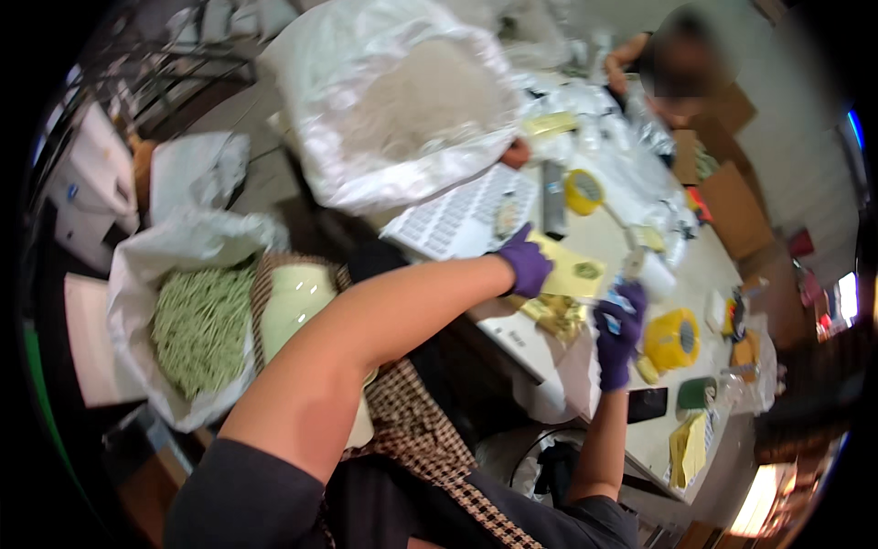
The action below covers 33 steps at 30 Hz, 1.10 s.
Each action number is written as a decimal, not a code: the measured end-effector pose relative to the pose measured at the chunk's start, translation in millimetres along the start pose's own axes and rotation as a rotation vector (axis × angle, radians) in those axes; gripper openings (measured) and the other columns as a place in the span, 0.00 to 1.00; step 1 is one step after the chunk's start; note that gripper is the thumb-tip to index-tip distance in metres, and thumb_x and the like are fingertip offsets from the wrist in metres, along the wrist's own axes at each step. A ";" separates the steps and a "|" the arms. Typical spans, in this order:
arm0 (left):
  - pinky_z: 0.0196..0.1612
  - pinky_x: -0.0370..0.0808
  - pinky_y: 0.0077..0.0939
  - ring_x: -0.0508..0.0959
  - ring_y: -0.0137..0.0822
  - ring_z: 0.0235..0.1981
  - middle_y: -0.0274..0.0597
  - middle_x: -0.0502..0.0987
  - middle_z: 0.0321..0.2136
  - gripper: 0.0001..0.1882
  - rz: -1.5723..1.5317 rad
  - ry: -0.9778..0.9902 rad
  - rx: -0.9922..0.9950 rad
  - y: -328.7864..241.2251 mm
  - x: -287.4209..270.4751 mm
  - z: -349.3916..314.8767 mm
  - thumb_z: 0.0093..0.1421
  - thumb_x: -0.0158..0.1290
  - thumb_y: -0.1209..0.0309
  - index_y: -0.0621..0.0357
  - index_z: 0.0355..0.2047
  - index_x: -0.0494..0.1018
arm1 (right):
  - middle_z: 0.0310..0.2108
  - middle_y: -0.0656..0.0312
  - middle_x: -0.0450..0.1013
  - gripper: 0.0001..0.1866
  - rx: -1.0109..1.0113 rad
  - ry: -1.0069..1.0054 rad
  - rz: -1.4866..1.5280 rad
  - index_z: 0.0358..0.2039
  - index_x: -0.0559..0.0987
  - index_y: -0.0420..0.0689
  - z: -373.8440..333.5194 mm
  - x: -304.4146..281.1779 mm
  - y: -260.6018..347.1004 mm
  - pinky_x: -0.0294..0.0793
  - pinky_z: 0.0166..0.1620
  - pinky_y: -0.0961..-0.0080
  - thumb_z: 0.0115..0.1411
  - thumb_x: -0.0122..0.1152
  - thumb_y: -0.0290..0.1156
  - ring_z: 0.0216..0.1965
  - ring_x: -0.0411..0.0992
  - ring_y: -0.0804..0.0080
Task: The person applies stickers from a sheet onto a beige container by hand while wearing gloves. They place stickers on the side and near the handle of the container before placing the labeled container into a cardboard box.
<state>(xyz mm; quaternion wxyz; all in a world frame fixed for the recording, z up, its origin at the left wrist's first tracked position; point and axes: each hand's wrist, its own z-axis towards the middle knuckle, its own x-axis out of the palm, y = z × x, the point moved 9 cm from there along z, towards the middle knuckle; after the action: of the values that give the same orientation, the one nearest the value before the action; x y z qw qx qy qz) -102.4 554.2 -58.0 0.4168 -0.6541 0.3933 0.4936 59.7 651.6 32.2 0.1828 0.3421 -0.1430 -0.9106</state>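
Observation:
Both my hands wear purple gloves and are raised over the edge of a white table. My left hand (526, 263) is closed on the edge of a flat yellow sheet (560, 265), which has a dark greenish patch near its far right corner. To its right, my right hand (618, 340) is closed around a small blue-and-white item (615, 322), mostly covered by the fingers and too blurred to name. Beneath the yellow sheet, on the table, lies a pile of crumpled yellow pieces (560, 316).
A big white sack (320, 137) stands at the back left, and an open sack of green strands (203, 329) at my left. Yellow tape rolls (672, 339), a black phone (647, 404) and a white printed sheet (448, 220) lie on the table (604, 233). Another person (631, 64) works across it.

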 end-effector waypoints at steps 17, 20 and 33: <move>0.69 0.60 0.38 0.69 0.42 0.65 0.43 0.74 0.61 0.25 -0.297 -0.898 -0.297 85.4 -141.1 -400.4 0.64 0.57 0.70 0.58 0.62 0.72 | 0.30 0.66 0.76 0.50 0.398 0.868 1.218 0.75 0.48 0.38 -13.4 195.2 271.8 0.75 0.43 0.82 0.58 0.68 0.20 0.33 0.73 0.83; 0.69 0.61 0.37 0.69 0.43 0.65 0.45 0.74 0.60 0.25 -0.499 -0.969 -0.465 87.8 -93.6 -458.3 0.64 0.56 0.71 0.60 0.62 0.71 | 0.29 0.65 0.77 0.50 0.393 0.932 1.187 0.75 0.48 0.38 -11.6 212.1 289.6 0.74 0.43 0.82 0.58 0.68 0.20 0.33 0.73 0.84; 0.68 0.63 0.35 0.71 0.43 0.63 0.50 0.73 0.60 0.23 -0.672 -1.154 -0.709 109.4 -3.5 -570.0 0.64 0.55 0.75 0.65 0.60 0.71 | 0.27 0.65 0.76 0.49 0.309 1.078 0.984 0.76 0.49 0.45 -17.2 234.5 316.2 0.76 0.39 0.78 0.59 0.65 0.18 0.29 0.72 0.82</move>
<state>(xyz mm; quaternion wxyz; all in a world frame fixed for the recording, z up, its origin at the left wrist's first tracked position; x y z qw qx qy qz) -23.2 -15.2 22.4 0.4491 -0.4714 -0.2904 0.7012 -18.4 266.1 7.8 0.5639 0.6595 -0.2967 -0.3989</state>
